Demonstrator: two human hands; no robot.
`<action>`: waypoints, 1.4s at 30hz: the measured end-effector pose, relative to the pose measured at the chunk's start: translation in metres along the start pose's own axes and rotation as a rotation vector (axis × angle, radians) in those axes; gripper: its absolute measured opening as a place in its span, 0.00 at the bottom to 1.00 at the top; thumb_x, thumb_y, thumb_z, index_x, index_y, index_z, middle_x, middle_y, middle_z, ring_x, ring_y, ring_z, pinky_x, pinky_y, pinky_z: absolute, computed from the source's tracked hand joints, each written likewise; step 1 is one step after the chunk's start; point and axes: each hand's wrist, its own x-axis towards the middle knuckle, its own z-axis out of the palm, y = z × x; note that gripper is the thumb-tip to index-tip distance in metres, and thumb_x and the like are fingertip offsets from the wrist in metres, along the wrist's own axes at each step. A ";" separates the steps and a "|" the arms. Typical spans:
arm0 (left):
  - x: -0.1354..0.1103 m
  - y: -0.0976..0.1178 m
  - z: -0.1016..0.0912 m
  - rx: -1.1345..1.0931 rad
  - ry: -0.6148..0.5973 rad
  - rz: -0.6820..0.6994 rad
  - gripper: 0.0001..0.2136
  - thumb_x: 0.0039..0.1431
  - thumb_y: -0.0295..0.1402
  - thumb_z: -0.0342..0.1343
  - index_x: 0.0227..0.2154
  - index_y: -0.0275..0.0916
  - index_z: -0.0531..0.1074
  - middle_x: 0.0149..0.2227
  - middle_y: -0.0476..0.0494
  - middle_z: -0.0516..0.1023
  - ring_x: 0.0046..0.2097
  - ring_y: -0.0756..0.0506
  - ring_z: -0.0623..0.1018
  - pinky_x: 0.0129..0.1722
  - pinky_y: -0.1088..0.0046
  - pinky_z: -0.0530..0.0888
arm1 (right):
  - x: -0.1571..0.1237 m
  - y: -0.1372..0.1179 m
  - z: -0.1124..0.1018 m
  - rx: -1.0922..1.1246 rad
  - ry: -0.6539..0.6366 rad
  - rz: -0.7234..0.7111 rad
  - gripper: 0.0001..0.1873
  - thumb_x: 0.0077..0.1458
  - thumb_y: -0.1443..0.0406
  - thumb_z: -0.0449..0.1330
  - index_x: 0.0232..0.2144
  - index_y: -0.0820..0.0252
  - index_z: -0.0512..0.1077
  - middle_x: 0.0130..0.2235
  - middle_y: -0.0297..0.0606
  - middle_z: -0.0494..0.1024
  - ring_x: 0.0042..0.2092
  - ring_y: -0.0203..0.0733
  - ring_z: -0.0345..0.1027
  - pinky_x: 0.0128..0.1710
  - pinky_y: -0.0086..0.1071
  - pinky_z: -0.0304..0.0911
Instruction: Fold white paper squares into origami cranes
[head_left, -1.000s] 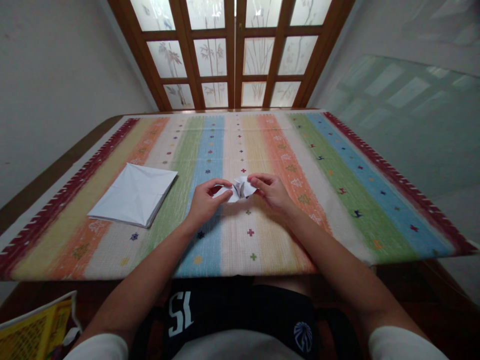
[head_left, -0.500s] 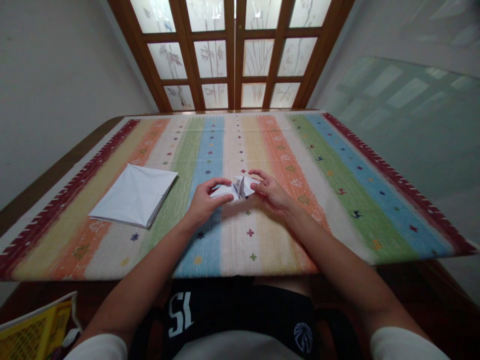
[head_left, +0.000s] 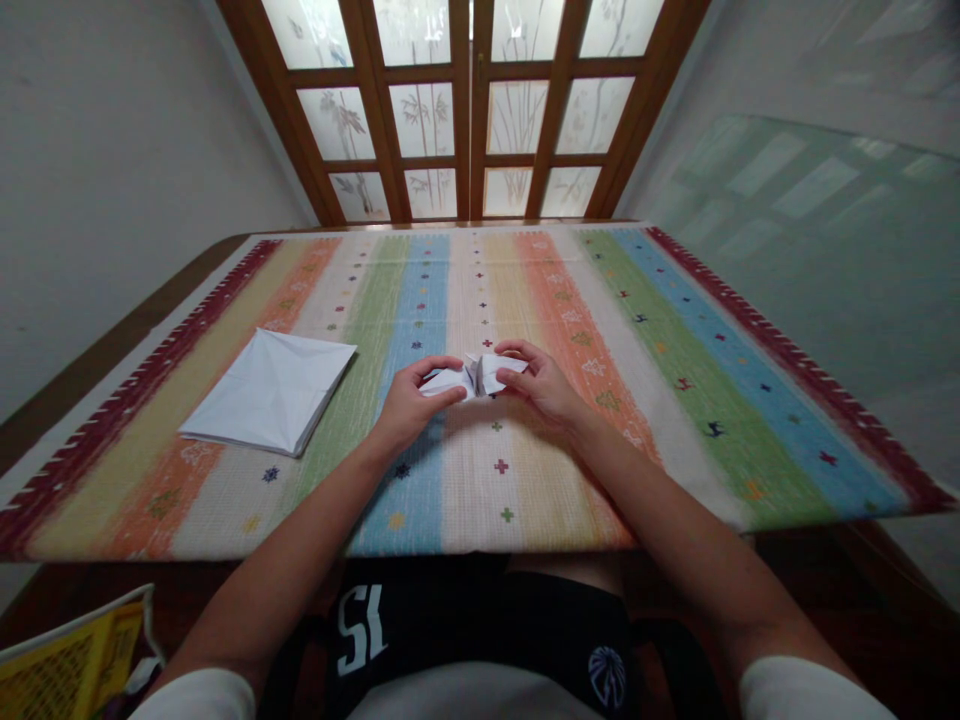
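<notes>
A small, partly folded piece of white paper (head_left: 472, 376) sits between both hands, just above the striped cloth (head_left: 675, 370) near the table's middle. My left hand (head_left: 414, 400) pinches its left end with thumb and fingers. Gripping the right end is my right hand (head_left: 543, 384), fingers curled over the top. A stack of white square sheets (head_left: 270, 390) lies flat to the left, well apart from the hands.
The cloth covers a wooden table (head_left: 127, 330) that ends at wood-framed frosted glass doors (head_left: 465, 100). A glass pane (head_left: 825, 230) leans at the right. A yellow printed package (head_left: 67, 665) shows low on the left, below the table edge.
My right hand's fingers have shifted slightly along the paper's right end, and the fold looks flatter. The left hand has hardly moved.
</notes>
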 end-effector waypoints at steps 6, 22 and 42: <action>0.000 0.000 -0.001 0.034 0.000 0.007 0.17 0.49 0.38 0.73 0.43 0.41 0.83 0.43 0.44 0.87 0.42 0.41 0.84 0.46 0.63 0.82 | -0.001 -0.004 0.000 -0.051 -0.039 0.002 0.39 0.35 0.60 0.84 0.50 0.51 0.76 0.41 0.33 0.80 0.38 0.41 0.76 0.36 0.31 0.73; -0.002 -0.002 0.004 0.148 -0.031 0.145 0.13 0.54 0.37 0.71 0.43 0.41 0.82 0.45 0.43 0.86 0.47 0.41 0.85 0.51 0.63 0.80 | 0.000 0.002 0.005 0.029 0.014 0.092 0.38 0.35 0.61 0.83 0.50 0.53 0.74 0.35 0.30 0.81 0.34 0.38 0.75 0.35 0.30 0.71; -0.001 -0.003 0.001 0.000 -0.016 0.068 0.12 0.53 0.38 0.72 0.40 0.41 0.83 0.42 0.44 0.86 0.46 0.41 0.85 0.53 0.60 0.81 | 0.000 -0.008 -0.001 0.056 0.018 0.155 0.27 0.38 0.58 0.82 0.40 0.53 0.76 0.34 0.29 0.82 0.31 0.35 0.74 0.30 0.27 0.71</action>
